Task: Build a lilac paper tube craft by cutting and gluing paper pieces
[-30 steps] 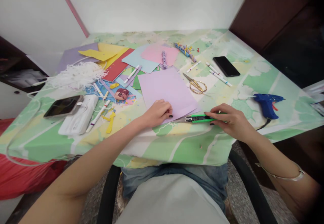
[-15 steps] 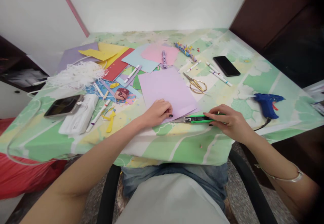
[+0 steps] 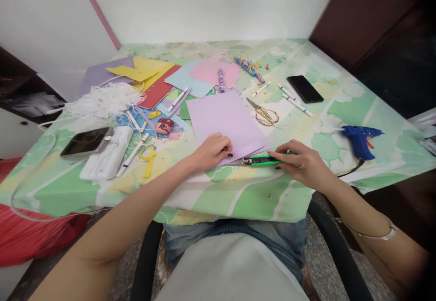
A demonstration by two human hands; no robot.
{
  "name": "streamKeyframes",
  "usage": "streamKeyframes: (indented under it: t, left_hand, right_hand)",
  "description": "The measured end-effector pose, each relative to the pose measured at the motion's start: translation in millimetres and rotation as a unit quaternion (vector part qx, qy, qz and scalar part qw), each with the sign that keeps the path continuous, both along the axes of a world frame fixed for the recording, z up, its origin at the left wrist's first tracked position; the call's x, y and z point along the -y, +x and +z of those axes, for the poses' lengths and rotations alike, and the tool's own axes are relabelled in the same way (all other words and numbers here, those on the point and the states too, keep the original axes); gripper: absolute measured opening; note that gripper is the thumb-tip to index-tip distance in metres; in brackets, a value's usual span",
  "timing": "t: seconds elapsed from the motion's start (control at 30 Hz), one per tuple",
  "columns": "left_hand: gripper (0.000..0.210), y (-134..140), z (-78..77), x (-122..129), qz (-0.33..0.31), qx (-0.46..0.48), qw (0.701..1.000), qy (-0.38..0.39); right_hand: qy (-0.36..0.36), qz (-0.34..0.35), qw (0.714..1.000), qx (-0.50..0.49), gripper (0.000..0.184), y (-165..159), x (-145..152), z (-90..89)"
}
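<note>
Sheets of lilac paper [image 3: 225, 119] lie in front of me near the table's front edge. My left hand [image 3: 215, 150] rests on their near left part, fingers curled and pressed onto the paper. In my right hand [image 3: 299, 161] is a green and black utility knife [image 3: 260, 160], gripped between thumb and fingers. It points left along the near edge of the paper. Its blade tip is too small to make out. Gold-handled scissors [image 3: 266, 115] lie just right of the paper.
A blue glue gun [image 3: 361, 140] lies at the right, below a black phone [image 3: 304, 88]. White string [image 3: 102, 103], coloured paper [image 3: 158, 90], a second phone [image 3: 86, 142] and a white power strip [image 3: 107, 155] lie at the left. Several markers [image 3: 260, 89] are scattered about.
My right hand has slid the utility knife a little to the left along the paper's near edge. My left hand stays in place on the paper.
</note>
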State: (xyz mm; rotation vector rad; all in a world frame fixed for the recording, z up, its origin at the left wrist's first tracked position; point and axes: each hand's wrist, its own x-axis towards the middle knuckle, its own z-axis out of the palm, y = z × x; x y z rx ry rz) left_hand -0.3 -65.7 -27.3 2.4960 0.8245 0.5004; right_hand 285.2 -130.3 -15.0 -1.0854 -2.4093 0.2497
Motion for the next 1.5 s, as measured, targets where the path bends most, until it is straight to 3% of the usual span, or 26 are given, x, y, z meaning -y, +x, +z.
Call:
streamKeyframes:
  t: [0.33, 1.5]
  left_hand:
    - [0.01, 0.5, 0.1, -0.1, 0.005, -0.006, 1.0, -0.003]
    - [0.012, -0.1, -1.5, -1.2, -0.004, 0.004, 1.0, 0.007]
  right_hand:
    - [-0.011, -0.005, 1.0, 0.005, 0.029, 6.1, 1.0, 0.8]
    - [0.001, 0.03, 1.0, 0.004, 0.03, -20.9, 1.4, -3.5]
